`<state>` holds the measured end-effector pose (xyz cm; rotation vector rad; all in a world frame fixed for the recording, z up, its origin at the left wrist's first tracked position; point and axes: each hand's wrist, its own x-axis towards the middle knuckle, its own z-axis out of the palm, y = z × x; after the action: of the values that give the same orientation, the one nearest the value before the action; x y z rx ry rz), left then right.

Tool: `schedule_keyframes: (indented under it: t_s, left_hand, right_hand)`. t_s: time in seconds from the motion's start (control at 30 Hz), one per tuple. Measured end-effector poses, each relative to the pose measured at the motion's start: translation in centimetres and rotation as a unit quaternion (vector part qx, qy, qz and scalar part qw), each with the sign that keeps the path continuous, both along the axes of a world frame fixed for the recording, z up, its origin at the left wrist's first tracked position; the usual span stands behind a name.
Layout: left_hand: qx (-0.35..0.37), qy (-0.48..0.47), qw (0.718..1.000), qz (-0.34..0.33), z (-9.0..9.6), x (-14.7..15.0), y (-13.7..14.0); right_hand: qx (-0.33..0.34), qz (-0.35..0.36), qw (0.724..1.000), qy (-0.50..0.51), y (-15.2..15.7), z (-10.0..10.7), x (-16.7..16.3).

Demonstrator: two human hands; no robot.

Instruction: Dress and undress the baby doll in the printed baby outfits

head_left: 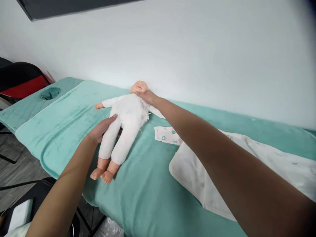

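A baby doll [129,108] with a white cloth body and bare plastic head, hands and feet lies on its back on a green-covered bed [145,184]. My left hand [102,128] grips the doll at its hip and upper thigh, thumb on top and the other fingers hidden beneath. At the doll's neck and shoulder is my right hand [147,96], closed around it, with some fingers out of sight. Under my right forearm lies a white baby garment [190,171], its patterned sleeve [165,135] pointing toward the doll.
A white wall [209,62] runs along the bed's far side. The bed has a face hole [50,93] at its left end. Black chairs [22,77] stand beyond that end. At lower left, a white box [21,214] rests on a black seat [41,194].
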<state>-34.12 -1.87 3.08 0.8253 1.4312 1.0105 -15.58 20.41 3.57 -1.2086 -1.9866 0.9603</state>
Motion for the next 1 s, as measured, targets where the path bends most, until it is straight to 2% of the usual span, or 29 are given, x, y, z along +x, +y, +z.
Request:
schedule_keyframes:
  t_s: [0.1, 0.17, 0.27, 0.37, 0.47, 0.57, 0.7, 0.8, 0.87, 0.93, 1.0]
  left_hand:
    - [0.006, -0.021, 1.000, -0.018, 0.5, 2.3, -0.1]
    - [0.024, -0.008, 0.999, -0.045, 1.1, 5.3, -0.7]
    - [0.074, 0.014, 0.993, -0.092, 2.0, 11.8, -1.9]
    - [0.116, -0.010, 0.984, -0.136, 2.3, 19.8, -3.3]
    - [0.117, -0.069, 0.976, -0.172, 2.0, 27.2, -4.8]
    - [0.103, -0.114, 0.972, -0.179, 1.1, 32.5, -6.0]
    - [0.080, -0.124, 0.973, -0.177, -0.7, 35.9, -6.5]
    - [0.120, -0.077, 0.978, -0.155, -1.9, 36.5, -6.3]
    - [0.152, -0.015, 0.981, -0.123, -2.5, 36.6, -5.9]
    - [0.165, 0.050, 0.981, -0.086, -2.9, 36.8, -5.5]
    - [0.174, 0.114, 0.977, -0.050, -3.1, 37.0, -5.0]
  right_hand:
    - [-0.091, -0.030, 0.995, -0.022, -1.3, 1.6, 3.0]
    - [-0.092, -0.042, 0.994, -0.028, -2.9, 3.2, 6.6]
    - [-0.076, -0.068, 0.994, -0.039, -5.8, 6.0, 13.9]
    - [-0.055, -0.103, 0.991, -0.067, -8.9, 8.1, 22.1]
    - [-0.031, -0.144, 0.984, -0.096, -11.5, 8.7, 29.5]
    - [-0.016, -0.169, 0.980, -0.109, -13.3, 7.6, 34.5]
    - [-0.017, -0.185, 0.976, -0.115, -14.3, 4.5, 37.8]
    - [-0.015, -0.181, 0.972, -0.151, -14.0, 3.2, 38.9]
    - [0.018, -0.182, 0.954, -0.236, -13.5, 3.5, 39.2]
    - [0.090, -0.170, 0.922, -0.336, -13.3, 4.5, 38.6]
    - [0.173, -0.131, 0.897, -0.384, -13.6, 5.6, 36.9]
